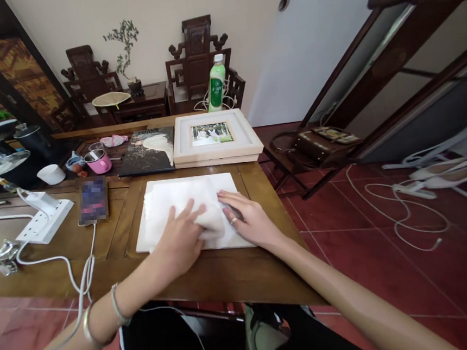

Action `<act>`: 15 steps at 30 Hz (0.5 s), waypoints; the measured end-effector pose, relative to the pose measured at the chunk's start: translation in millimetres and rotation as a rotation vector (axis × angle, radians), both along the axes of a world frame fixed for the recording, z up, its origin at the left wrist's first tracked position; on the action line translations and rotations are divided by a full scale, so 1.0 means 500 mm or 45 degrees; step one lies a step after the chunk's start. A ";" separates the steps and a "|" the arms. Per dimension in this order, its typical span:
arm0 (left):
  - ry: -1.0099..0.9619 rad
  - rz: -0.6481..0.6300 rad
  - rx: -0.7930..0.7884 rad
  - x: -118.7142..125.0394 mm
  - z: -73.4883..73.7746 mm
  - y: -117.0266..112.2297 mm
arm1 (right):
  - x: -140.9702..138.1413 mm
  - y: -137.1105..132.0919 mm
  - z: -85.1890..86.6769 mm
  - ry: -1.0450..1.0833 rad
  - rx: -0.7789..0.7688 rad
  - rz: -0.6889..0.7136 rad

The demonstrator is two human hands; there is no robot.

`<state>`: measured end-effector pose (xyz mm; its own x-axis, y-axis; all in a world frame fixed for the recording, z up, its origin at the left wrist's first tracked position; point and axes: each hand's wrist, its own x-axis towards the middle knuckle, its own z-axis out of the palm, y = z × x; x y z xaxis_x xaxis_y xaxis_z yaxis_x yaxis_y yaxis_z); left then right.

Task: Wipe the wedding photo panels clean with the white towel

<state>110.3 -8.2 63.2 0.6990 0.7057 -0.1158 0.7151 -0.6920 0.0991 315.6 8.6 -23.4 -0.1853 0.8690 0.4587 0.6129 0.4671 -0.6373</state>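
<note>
A white board lies flat on the wooden table in front of me. On top of it is a thin white sheet, with a loose, lifted edge near the middle. My left hand rests over this sheet, fingers spread and slightly bent, thumb by the lifted part. At the board's right side my right hand lies with its fingers stretched flat and a ring on one of them. A small dark patch shows between that hand's thumb and fingers; I cannot tell what it is.
Behind the board are a pale wooden frame with a photo and a dark picture panel. A green bottle stands beyond. To the left are a phone, a power strip, white cables and a pink cup.
</note>
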 end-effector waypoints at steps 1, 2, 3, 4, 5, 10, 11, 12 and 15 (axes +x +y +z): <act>0.024 -0.010 -0.007 0.000 0.003 -0.026 | 0.000 0.000 0.001 0.000 0.000 -0.001; 0.052 -0.032 -0.017 0.001 0.007 -0.050 | 0.000 0.000 0.001 0.000 -0.001 0.001; 0.080 -0.066 -0.028 0.001 0.012 -0.073 | 0.000 0.000 0.002 0.000 -0.003 0.007; 0.106 -0.110 -0.037 0.001 0.017 -0.091 | 0.000 0.000 0.003 0.001 -0.005 0.015; 0.128 -0.158 -0.042 0.000 0.022 -0.105 | 0.000 -0.001 0.003 0.001 -0.008 0.024; 0.077 -0.215 -0.037 -0.012 0.022 -0.094 | 0.001 0.000 0.003 -0.019 -0.011 0.034; 0.038 -0.194 -0.035 -0.014 0.017 -0.079 | 0.001 0.000 0.002 -0.025 -0.008 0.029; -0.002 -0.171 -0.029 -0.017 0.011 -0.063 | 0.001 0.000 0.001 -0.028 -0.003 0.022; -0.083 -0.108 -0.012 -0.021 -0.007 -0.011 | 0.001 0.000 -0.002 -0.022 0.008 -0.002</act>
<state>99.9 -13.8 60.0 0.7626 0.6425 -0.0746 0.6456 -0.7488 0.1501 315.9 8.7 -24.3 -0.1921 0.8665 0.4607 0.6244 0.4700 -0.6238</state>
